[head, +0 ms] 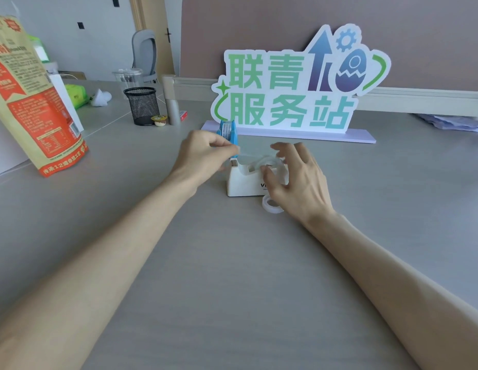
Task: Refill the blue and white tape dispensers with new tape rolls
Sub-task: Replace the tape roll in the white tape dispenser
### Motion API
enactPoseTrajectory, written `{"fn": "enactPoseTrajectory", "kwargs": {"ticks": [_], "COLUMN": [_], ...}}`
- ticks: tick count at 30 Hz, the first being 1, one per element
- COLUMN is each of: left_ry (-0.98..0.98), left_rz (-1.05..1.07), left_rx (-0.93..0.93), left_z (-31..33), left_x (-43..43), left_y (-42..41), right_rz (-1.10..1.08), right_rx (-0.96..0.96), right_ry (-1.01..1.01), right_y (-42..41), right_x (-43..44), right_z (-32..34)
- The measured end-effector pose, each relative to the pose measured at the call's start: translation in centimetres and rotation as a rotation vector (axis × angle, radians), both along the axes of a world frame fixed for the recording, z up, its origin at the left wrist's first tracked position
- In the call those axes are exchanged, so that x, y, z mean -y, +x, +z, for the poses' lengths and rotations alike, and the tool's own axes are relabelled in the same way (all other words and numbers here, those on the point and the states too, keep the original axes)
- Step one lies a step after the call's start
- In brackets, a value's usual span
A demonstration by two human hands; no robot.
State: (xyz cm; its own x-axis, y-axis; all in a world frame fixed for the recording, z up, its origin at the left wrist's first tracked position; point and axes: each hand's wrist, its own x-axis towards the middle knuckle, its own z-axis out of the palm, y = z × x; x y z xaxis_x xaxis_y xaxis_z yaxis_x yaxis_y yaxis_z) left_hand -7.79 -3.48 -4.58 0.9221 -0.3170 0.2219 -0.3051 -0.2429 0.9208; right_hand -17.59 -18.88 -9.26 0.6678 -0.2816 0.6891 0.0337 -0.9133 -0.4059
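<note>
The white tape dispenser (244, 180) stands mid-table with a clear tape roll (264, 162) seated in its slot. My left hand (203, 153) pinches the tape's free end, a thin strip stretched from the roll toward the cutter end. My right hand (296, 177) hovers over the roll and the dispenser's right side with fingers spread, the thumb near the roll. A second clear tape roll (271, 205) lies flat on the table just in front of the dispenser, partly under my right hand. The blue tape dispenser (228, 134) stands upright behind my left hand.
A big cut-out sign (294, 86) on a lilac base stands right behind the dispensers. At the left are an orange-and-tan bag (32, 108), a black mesh pen cup (141, 105), a small yellow-lidded cup (159, 120) and a divider post (173, 110). Papers (451, 121) lie far right.
</note>
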Motion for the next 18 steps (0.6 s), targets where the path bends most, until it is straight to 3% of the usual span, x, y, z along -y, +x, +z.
{"fn": "enactPoseTrajectory", "kwargs": {"ticks": [8, 18], "left_ry": [-0.011, 0.075], "left_rz": [0.037, 0.081], "left_rx": [-0.112, -0.068], "left_z": [-1.4, -2.2], "left_x": [-3.8, -3.6], "left_y": [1.3, 1.5], "right_rz": [0.04, 0.045], "right_rx": [-0.074, -0.097], "right_ry": [-0.049, -0.029], "right_y": [0.1, -0.1], "right_x": [0.3, 0.1], "right_z": [-0.3, -0.1]}}
